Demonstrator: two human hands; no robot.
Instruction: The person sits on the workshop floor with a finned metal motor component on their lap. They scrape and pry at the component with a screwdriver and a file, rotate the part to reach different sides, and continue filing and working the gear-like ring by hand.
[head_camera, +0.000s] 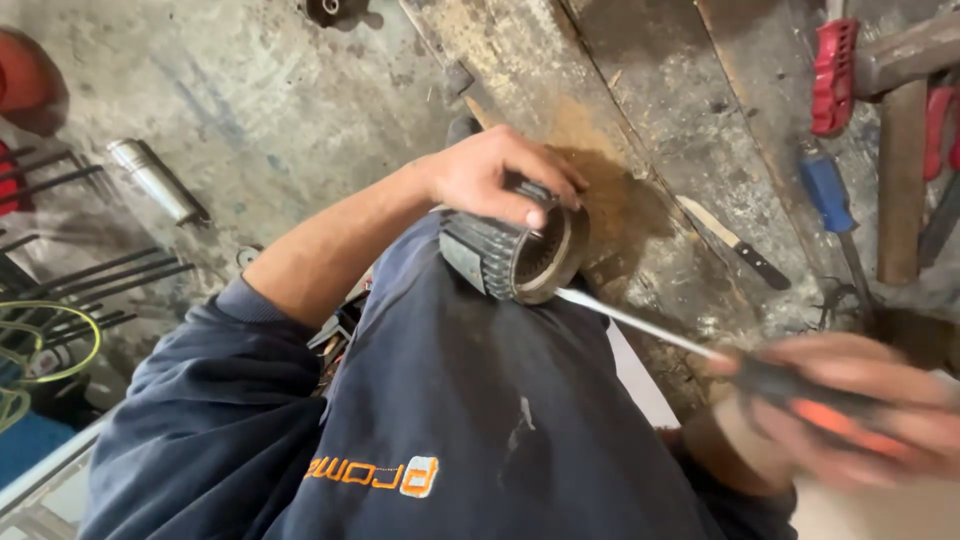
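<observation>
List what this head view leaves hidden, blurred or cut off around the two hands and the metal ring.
- Right hand: motion-blurred, so its grip on the screwdriver is unclear.
- Screwdriver tip: where it meets the ring is too small to tell.
- Ring: its top is covered by the left hand, its far side out of sight.
- Hammer: its head is cut off by the right edge.
- Red thing: cut off by the left edge.
</observation>
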